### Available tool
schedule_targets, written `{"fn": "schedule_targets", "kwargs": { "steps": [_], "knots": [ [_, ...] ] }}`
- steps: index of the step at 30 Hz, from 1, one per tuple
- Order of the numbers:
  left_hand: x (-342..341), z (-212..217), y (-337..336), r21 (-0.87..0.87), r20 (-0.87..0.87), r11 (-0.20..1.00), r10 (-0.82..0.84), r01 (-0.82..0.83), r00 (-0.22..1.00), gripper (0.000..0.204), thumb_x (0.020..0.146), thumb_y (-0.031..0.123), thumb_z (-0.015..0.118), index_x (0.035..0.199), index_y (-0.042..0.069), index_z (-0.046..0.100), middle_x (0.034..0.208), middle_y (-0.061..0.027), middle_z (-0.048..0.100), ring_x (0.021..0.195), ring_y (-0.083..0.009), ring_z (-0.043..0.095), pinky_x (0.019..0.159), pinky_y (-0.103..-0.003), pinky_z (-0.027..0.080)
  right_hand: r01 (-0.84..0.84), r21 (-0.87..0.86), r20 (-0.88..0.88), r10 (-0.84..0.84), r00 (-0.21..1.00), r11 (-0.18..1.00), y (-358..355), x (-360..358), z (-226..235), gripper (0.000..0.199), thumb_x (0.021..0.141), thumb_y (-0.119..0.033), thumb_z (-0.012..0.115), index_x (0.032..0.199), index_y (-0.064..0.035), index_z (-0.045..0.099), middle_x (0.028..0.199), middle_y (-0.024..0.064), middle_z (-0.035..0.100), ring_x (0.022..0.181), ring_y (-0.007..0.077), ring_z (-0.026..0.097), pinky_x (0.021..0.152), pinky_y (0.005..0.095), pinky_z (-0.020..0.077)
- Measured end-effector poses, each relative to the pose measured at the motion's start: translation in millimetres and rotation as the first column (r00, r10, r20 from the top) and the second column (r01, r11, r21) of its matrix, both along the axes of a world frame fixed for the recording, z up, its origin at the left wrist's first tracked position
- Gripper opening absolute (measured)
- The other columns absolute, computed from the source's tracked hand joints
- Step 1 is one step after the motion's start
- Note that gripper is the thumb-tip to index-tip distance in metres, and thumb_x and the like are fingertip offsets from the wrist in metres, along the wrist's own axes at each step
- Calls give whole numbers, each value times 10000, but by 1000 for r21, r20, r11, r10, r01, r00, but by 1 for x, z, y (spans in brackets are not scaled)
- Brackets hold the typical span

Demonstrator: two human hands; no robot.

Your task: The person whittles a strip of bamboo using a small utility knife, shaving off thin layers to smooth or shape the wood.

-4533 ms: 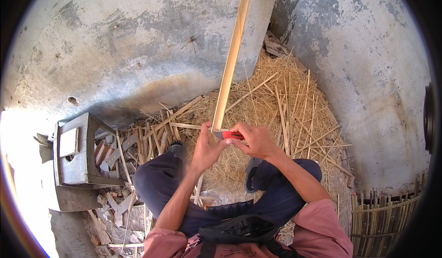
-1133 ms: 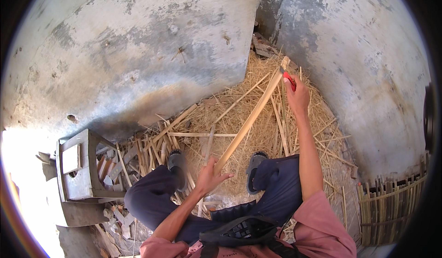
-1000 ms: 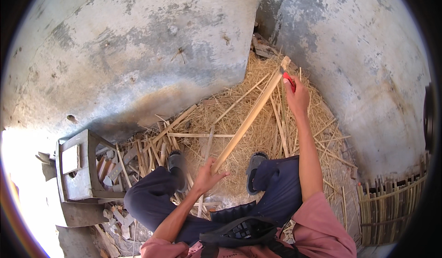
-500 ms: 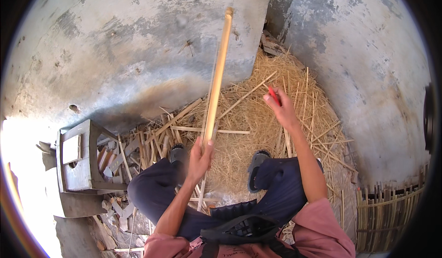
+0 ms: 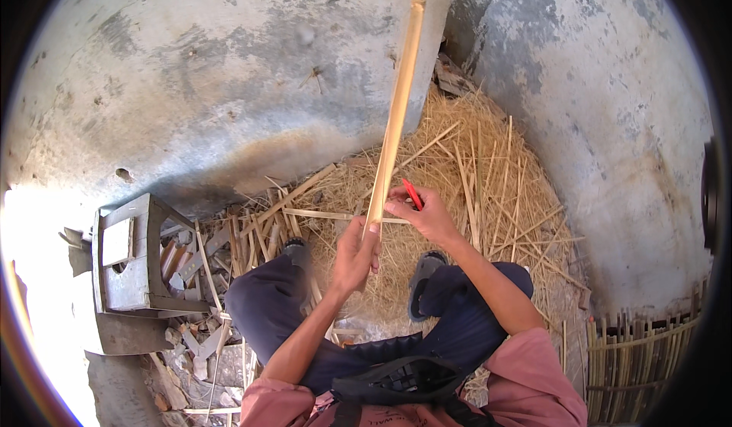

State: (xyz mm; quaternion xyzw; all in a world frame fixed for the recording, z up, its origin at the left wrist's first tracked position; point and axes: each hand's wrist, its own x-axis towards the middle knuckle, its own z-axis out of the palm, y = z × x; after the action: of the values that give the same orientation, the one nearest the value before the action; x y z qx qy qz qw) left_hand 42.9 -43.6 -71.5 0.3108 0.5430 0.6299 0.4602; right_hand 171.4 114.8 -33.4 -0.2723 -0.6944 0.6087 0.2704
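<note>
A long, pale yellow bamboo strip (image 5: 398, 107) stands tilted up before me, leaning slightly right at its top. My left hand (image 5: 355, 258) is closed round its lower end. My right hand (image 5: 427, 217) is closed on a slim red-and-dark object (image 5: 412, 194), whose exact kind I cannot make out. The fingertips of that hand are at the strip's right side, just above my left hand; whether they grip it I cannot tell.
Shavings and thin loose strips (image 5: 473, 175) cover the floor ahead between two plastered walls (image 5: 252, 69). A wooden stool (image 5: 126, 252) lies on its side at left, beside wood scraps (image 5: 200, 343). A slatted bamboo panel (image 5: 640, 366) stands at right. My bent legs frame the work.
My right hand has come down and left to the strip, bringing the red object with it. My left hand has shifted right and slightly up, moving the bamboo strip rightward.
</note>
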Motion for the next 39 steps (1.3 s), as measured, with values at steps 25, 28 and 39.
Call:
{"fn": "schedule_targets", "kwargs": {
  "steps": [25, 28, 39],
  "knots": [
    [-6, 5, -2, -77, -558, 994, 25, -82, 830, 615, 894, 393, 893, 1191, -2, 527, 739, -66, 658, 679, -153, 646, 642, -344, 536, 39, 362, 174, -109, 979, 931, 8, 13, 15, 410, 998, -414, 730, 1223, -74, 776, 853, 90, 753, 719, 175, 701, 669, 340, 513],
    [-11, 5, -1, -46, -625, 988, 87, -148, 776, 747, 790, 399, 980, 1206, -3, 507, 762, -70, 689, 705, -145, 684, 664, -327, 563, -57, 563, 176, -52, 983, 824, 0, 12, 13, 412, 1003, -460, 706, 1184, -93, 756, 862, 120, 748, 728, 262, 726, 658, 372, 533],
    [-23, 3, -5, 5, -534, 993, 106, -122, 839, 803, 743, 378, 1008, 1229, 8, 487, 861, -82, 732, 775, -142, 710, 718, -316, 586, -295, 737, 290, 109, 951, 608, -11, 7, 5, 417, 986, -536, 706, 1057, -127, 739, 856, 88, 749, 723, 312, 734, 613, 414, 552]
  ]
}}
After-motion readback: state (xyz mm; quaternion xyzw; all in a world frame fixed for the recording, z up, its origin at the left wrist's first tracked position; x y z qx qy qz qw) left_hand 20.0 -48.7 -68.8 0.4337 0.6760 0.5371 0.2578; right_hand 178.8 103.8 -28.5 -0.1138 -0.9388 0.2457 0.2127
